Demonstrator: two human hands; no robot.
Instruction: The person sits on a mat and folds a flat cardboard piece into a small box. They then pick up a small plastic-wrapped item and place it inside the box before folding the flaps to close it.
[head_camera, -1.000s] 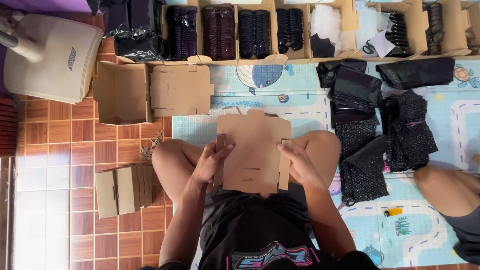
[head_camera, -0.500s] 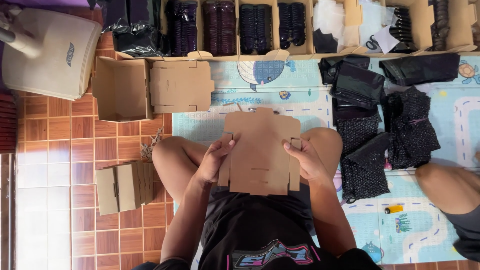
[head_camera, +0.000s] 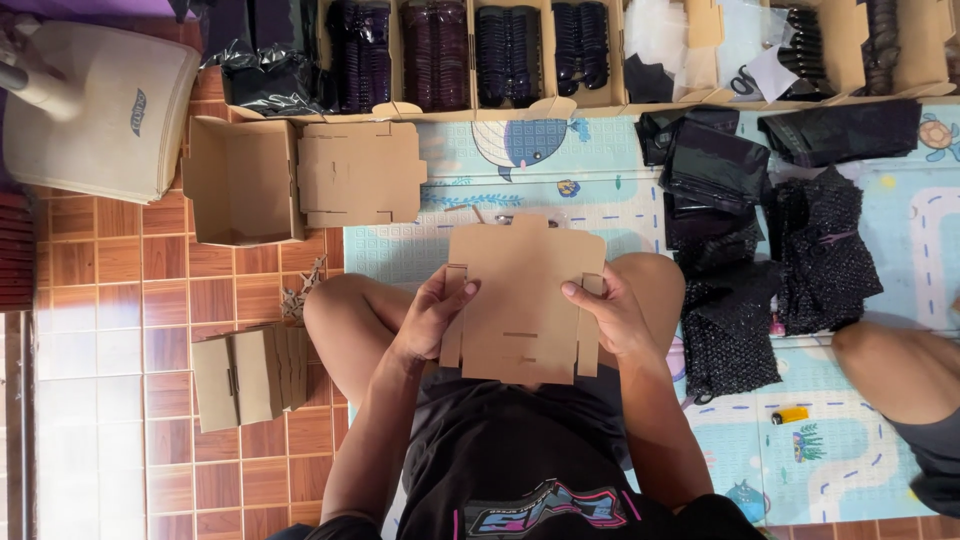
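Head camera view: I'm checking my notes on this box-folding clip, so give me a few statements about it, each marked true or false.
1. Both hands hold the flat cardboard sheet, the left hand on one side edge and the right hand on the other. True.
2. The open cardboard box on the tiled floor is full of black bags. False: it looks empty, with a flat cardboard cutout beside it.
3. A stack of cardboard pieces lies on the tiles beside the person's left knee. True.
4. The cardboard sheet rests flat on the play mat. False: it is held up over the person's lap.
5. A small yellow object lies on the mat. True.
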